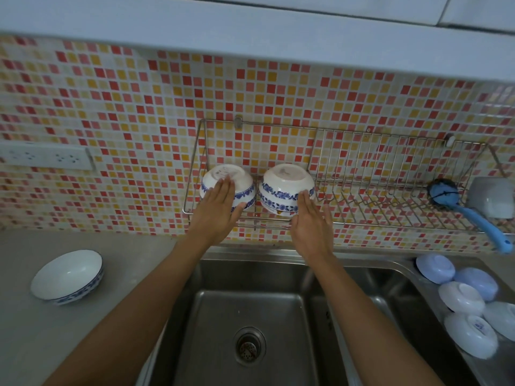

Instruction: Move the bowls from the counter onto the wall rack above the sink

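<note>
**A:** Bowls first: where do they stand?

**B:** Two lots sit upside down on the wire wall rack [334, 218], at its left end above the sink [250, 302]. The left bowl [242, 179] looks like a single one; the right stack [281, 190] seems to be two or three nested, blue-flowered bands showing. One more blue-rimmed bowl [67, 275] sits upright on the bench [133, 260], well to the left of the sink.

**A:** And the hands?

**B:** The left hand [217, 210] lies flat, fingers straight and together, palm against the front of the left bowl. It is not gripping, only resting or steadying. The right hand [310, 221] is likewise spread flat, its fingertips touching the lower right side of the stack. Neither hand holds anything.

**A:** So which step is this?

**B:** I judge it as the settling of bowls just placed: pressing them back so they seat on the wires. The task is partly done, with the bench bowl yet to go up.

**A:** What does the next move call for?

**B:** Probably letting go gently, checking that nothing rocks, then reaching left for the upright bowl, turning it over and setting it on the rack. Room beside the two lots is tight at that end; the divider wires to the right are free. The pale plastic bowls [462, 299] right of the sink may or may not count; I cannot tell.
</note>
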Tool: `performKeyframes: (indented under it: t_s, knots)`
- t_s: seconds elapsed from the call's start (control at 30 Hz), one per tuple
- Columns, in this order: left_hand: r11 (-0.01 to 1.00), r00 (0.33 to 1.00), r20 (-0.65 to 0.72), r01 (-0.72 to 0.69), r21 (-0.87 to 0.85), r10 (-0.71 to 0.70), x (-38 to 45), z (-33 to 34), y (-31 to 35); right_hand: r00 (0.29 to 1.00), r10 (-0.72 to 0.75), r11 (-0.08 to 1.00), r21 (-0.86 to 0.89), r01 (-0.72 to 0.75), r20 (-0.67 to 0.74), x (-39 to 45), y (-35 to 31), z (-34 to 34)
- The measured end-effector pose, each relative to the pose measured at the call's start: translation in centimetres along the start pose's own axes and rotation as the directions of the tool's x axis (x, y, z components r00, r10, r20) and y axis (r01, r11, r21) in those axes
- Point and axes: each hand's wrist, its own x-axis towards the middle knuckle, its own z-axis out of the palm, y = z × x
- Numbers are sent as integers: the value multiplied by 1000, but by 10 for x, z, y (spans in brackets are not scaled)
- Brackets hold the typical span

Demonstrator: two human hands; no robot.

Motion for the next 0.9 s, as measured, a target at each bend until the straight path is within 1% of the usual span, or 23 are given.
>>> performKeyframes:
  t_s: [0.07,0.17,0.27,0.33,0.43,0.47,0.53,0.6,0.67,0.77,0.83,0.9]
  knots:
    - [1000,1000,-7,4,15,-4,-3,-1,0,999,24,1000,15,-23,-23,-3,-1,1]
    - [998,999,-52,-9,61,12,-20,-1,0,993,65,997,50,-61,-102,-23,-11,9]
    - [999,995,-98,-27,26,29,-52,6,-12,989,76,987,150,-56,-126,-55,-39,27]
    - [999,992,-123,-37,-32,33,-76,13,-27,992,85,972,227,-61,-96,-75,-61,43]
    - [993,993,-111,-42,-107,30,-109,17,-57,999,19,965,260,-27,33,-98,-98,74]
    - [992,995,-95,-16,-125,4,-118,16,-70,996,-20,964,264,-4,89,-105,-113,85]
    - [980,994,-42,90,-176,-99,-137,14,-103,974,-105,956,289,44,198,-115,-145,106]
    - [955,978,12,206,-213,-208,-155,14,-142,947,-161,944,324,65,279,-121,-179,123]
    - [928,948,51,317,-196,-313,-172,18,-185,920,-187,932,359,55,344,-123,-211,136]
    - [848,874,42,480,-224,-483,-195,21,-246,876,-196,903,430,-15,441,-121,-262,154]
    - [771,809,16,565,-295,-587,-208,22,-281,854,-181,884,462,-77,488,-116,-295,163]
    - [687,741,12,628,-364,-671,-219,23,-310,818,-158,878,458,-140,553,-111,-326,174]
